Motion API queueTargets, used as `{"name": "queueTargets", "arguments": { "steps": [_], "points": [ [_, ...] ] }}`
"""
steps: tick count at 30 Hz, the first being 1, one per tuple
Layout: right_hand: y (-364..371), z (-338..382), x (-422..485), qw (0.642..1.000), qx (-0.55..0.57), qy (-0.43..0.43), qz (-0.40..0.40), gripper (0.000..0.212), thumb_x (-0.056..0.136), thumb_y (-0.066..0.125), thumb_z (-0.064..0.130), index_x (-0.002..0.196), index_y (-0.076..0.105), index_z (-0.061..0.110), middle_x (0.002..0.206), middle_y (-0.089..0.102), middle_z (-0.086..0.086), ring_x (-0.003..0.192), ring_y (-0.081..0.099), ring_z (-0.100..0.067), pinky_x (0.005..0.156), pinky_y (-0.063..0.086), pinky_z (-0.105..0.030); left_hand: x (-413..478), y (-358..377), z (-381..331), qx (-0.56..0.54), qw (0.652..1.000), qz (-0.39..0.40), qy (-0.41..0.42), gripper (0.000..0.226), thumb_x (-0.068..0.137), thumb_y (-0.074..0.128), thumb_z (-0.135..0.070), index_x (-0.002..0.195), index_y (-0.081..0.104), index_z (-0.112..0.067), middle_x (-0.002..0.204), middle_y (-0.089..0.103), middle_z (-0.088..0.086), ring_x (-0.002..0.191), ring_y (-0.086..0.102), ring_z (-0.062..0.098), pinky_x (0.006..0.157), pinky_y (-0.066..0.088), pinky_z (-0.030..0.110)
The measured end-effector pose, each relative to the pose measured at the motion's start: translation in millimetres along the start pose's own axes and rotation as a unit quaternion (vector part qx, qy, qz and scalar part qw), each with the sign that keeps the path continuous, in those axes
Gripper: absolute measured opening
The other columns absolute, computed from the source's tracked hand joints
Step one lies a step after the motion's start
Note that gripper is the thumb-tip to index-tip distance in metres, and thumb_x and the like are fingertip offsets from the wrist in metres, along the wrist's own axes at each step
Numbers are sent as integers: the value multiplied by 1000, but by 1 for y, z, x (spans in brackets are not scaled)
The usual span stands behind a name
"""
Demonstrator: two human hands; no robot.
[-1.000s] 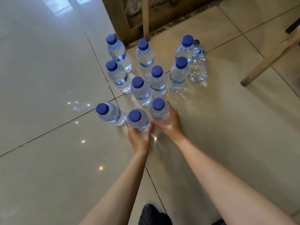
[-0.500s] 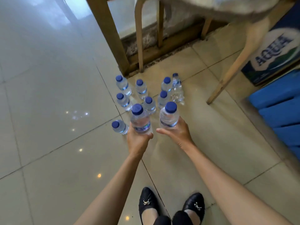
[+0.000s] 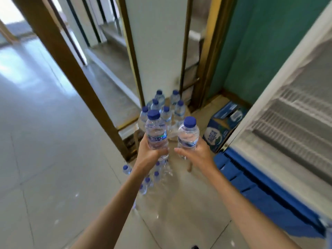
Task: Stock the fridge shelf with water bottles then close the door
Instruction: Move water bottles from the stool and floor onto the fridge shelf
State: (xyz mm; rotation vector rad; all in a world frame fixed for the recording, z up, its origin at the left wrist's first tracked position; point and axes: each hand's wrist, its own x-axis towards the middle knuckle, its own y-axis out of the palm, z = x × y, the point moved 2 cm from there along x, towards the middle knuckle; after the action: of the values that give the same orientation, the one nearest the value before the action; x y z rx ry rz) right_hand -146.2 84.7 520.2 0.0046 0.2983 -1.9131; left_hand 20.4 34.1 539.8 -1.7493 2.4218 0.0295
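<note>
The left hand (image 3: 150,154) curls its fingers round the lower body of the left bottle (image 3: 156,131), thumb across the front, and holds it upright with the blue cap on top. The right hand (image 3: 196,153) wraps the lower half of the right bottle (image 3: 188,134) in the same way, also upright and capped. The two bottles sit side by side in the air with a narrow gap between them, both above the tiled floor (image 3: 45,159) and to the left of the fridge (image 3: 269,83). Below the hands, the floor bottles (image 3: 156,175) stand in a loose cluster, with one (image 3: 126,169) apart at the left. Behind the held pair, the far bottles (image 3: 166,109) stand close together on a raised surface; blur hides what carries them, though a pale stool leg (image 3: 189,166) shows beneath. The fridge's wire shelves (image 3: 287,123) show at the right above its blue base (image 3: 251,186). A printed carton (image 3: 220,132) lies on the floor between the fridge and the green wall (image 3: 269,42). A wooden post (image 3: 71,69) slants across the left.
</note>
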Motion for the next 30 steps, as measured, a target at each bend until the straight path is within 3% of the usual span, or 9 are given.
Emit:
{"name": "queueTargets", "arguments": {
  "steps": [4, 7, 11, 14, 18, 23, 26, 30],
  "points": [
    [-57, 100, -9, 997, 9, -39, -65, 48, 67, 86, 17, 109, 64, 23, 88, 69, 15, 77, 65, 9, 65, 48, -8, 8, 30, -114, 11, 993, 73, 91, 54, 65, 79, 3, 113, 55, -9, 98, 69, 10, 90, 69, 20, 79, 55, 27],
    [-105, 162, -16, 991, -3, -71, -114, 59, 65, 87, 25, 117, 62, 26, 97, 69, 13, 91, 64, 0, 77, 49, -17, 17, 60, -184, 15, 984, 120, 133, 52, 69, 75, 5, 114, 53, -9, 96, 67, 9, 87, 68, 17, 76, 54, 24],
    [-179, 229, -29, 977, -12, -109, -182, 50, 65, 88, 24, 107, 62, 30, 88, 69, 17, 81, 65, 5, 65, 49, -11, 29, 115, -267, 15, 966, 188, 176, 52, 68, 74, 4, 111, 53, -15, 93, 67, 4, 86, 67, 15, 78, 53, 28],
    [-236, 274, -41, 963, -27, -128, -234, 50, 64, 89, 28, 107, 64, 24, 85, 72, 11, 81, 68, -1, 72, 53, -22, 35, 162, -325, 13, 944, 242, 225, 57, 60, 76, -7, 110, 52, -1, 88, 65, 7, 82, 65, 19, 76, 52, 33],
    [-311, 325, -53, 941, -31, -152, -301, 46, 59, 89, 38, 98, 67, 26, 89, 75, 4, 86, 71, -12, 84, 57, -35, 42, 234, -400, 16, 907, 307, 289, 58, 72, 76, -2, 122, 47, -2, 99, 68, 3, 88, 68, 9, 75, 53, 16],
    [-403, 382, -52, 909, -38, -184, -371, 25, 65, 87, 27, 82, 70, 23, 82, 75, 4, 83, 72, -12, 83, 56, -33, 58, 327, -479, 10, 872, 352, 339, 59, 79, 72, -3, 128, 40, -11, 112, 63, 5, 86, 67, 0, 63, 50, 10],
    [-456, 403, -41, 901, -24, -188, -391, 16, 66, 87, 28, 73, 75, 21, 79, 76, 4, 83, 71, -11, 89, 55, -36, 78, 376, -510, 3, 871, 348, 347, 63, 78, 75, -12, 129, 38, -12, 120, 60, 9, 99, 65, 12, 65, 54, 19],
    [-519, 418, -18, 895, 7, -165, -413, 43, 64, 88, 25, 102, 68, 16, 94, 75, 3, 90, 69, -11, 94, 51, -37, 109, 436, -536, -4, 870, 353, 344, 66, 76, 77, -14, 129, 36, -10, 121, 58, 10, 107, 63, 20, 91, 53, 41]
  ]
}}
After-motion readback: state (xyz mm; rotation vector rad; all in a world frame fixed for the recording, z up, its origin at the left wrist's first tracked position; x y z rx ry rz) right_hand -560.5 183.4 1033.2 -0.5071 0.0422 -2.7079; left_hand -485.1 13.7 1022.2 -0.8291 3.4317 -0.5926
